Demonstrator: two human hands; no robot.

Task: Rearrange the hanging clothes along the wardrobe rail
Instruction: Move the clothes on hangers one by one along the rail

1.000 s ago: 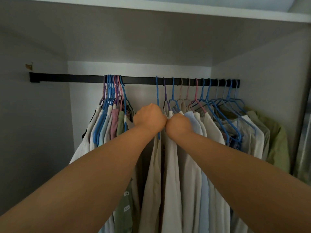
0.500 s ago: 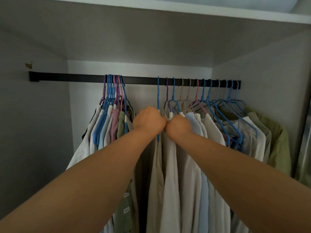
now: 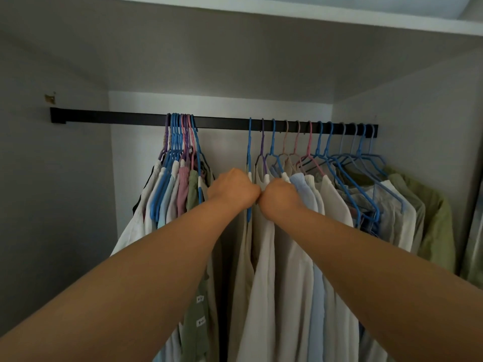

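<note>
1. Both hands are up among the clothes, knuckles almost touching. The left hand (image 3: 233,188) is fisted at the shoulder of a beige shirt (image 3: 241,257) on a blue hanger (image 3: 249,142); the right hand (image 3: 279,197) is fisted on the cream shirt (image 3: 264,270) just beside it. The fingers are hidden, so the exact hold is a guess.
2. Further left of the left hand, a packed bunch of hangers (image 3: 180,137) crowds the black rail (image 3: 109,118); right of the right hand, a looser spread (image 3: 339,142) runs to the wall.
3. Risks, as I judge them: pulling by cloth rather than hanger could slide a shirt off its shoulders; a sideways tug may drag neighbouring hooks along or unhook one from the rail.
</note>
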